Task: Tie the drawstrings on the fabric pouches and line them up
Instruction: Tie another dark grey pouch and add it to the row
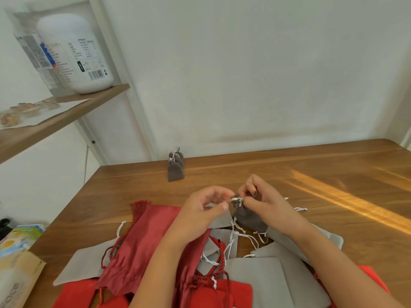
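Hands meet above the surface point(311, 174): the left hand point(206, 207) and the right hand point(264, 201) each pinch the white drawstring point(237, 199) at the neck of a dark grey pouch point(249, 218), over a pile of grey and red pouches point(255, 278). Two tied pouches point(175, 172) lie far back.

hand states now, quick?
Left hand: pinching white drawstring of small dark grey fabric pouch.
Right hand: pinching the same drawstring.

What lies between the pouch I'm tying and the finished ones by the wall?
Nothing visible. Bare table separates the dark grey pouch, its drawstring pinched by the left hand and right hand, from the two tied pouches. The untied pile lies nearer you.
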{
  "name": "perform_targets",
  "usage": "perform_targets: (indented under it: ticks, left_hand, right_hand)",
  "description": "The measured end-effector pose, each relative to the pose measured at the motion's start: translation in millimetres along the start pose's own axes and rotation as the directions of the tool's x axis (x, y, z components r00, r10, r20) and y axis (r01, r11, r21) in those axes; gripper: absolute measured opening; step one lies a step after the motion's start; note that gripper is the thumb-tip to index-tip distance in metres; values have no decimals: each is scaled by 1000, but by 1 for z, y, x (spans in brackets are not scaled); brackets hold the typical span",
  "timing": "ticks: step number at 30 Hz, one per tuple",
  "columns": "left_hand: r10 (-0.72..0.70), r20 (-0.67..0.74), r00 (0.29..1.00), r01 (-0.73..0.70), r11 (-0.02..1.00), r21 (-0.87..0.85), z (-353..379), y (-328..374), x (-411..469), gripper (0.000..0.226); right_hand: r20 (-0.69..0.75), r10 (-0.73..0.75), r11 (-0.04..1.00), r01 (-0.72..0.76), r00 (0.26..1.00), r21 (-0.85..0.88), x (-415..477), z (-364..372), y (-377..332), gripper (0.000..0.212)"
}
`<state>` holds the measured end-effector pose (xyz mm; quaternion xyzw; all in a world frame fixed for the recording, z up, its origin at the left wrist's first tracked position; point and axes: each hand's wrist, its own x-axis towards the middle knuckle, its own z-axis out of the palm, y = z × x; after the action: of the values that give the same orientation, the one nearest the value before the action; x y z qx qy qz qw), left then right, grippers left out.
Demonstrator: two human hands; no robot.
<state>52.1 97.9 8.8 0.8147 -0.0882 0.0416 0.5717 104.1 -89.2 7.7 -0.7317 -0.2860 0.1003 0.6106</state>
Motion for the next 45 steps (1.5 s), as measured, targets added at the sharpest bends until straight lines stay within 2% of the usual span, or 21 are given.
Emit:
perform_targets:
  ticks: [3,6,9,14,18,20,22,24,25,28,31,36,39,42,45]
  left_hand:
    - [34,-36,999,-33,999,28,0,0,1,40]
    - [23,-13,1000,-23,999,-36,7,-2,3,25]
    - [-38,-24,999,36,997,-69,9,-8,5,15]
    - [-72,-1,997,71,992,-106,8,-11,7,17]
    - [-80,43,996,81,996,-32,10,-9,9,13]
    - [-86,-2,996,86,995,52,11,-8,13,8]
    - [-99,-161,982,121,984,134,6,-8,18,12]
    - [-130,-322,938,171,980,102,-3,-5,20,12]
    - [-154,-368,917,188,980,59,-9,-3,20,10]
    - [-202,-400,894,240,970,47,-24,3,20,10]
    - [-238,-363,901,293,951,102,-45,10,27,13]
    - [-338,-447,829,450,877,171,-89,-7,61,16]
    - [-425,-502,753,557,818,144,-108,-40,78,25]
    - [-483,-528,698,607,790,79,-118,-66,86,25]
    - [-477,-517,711,608,786,112,-122,-78,89,32]
  right_hand:
    - [63,62,987,-71,996,146,2,-1,0,25]
    - [82,79,969,-96,994,229,4,-2,1,25]
    - [54,94,966,-104,994,237,6,-1,7,26]
    - [10,77,965,-77,997,251,7,1,9,24]
    - [-47,67,968,-53,997,244,8,-1,9,18]
    - [-114,70,989,-54,991,140,9,1,11,11]
    - [-215,79,986,-108,974,-126,10,1,18,13]
    - [-257,60,901,-163,965,-401,11,-2,25,22]
    - [-256,68,859,-187,964,-476,11,-3,27,29]
    - [-234,163,803,-266,959,-534,13,-6,33,48]
    - [-222,220,781,-308,950,-543,15,-6,36,55]
    - [-188,195,720,-270,963,-640,15,-5,36,57]
    - [-132,199,687,-235,971,-688,14,-4,36,59]
    - [-108,186,661,-206,977,-722,15,-2,37,60]
    - [-122,176,634,-208,977,-745,16,-1,39,60]
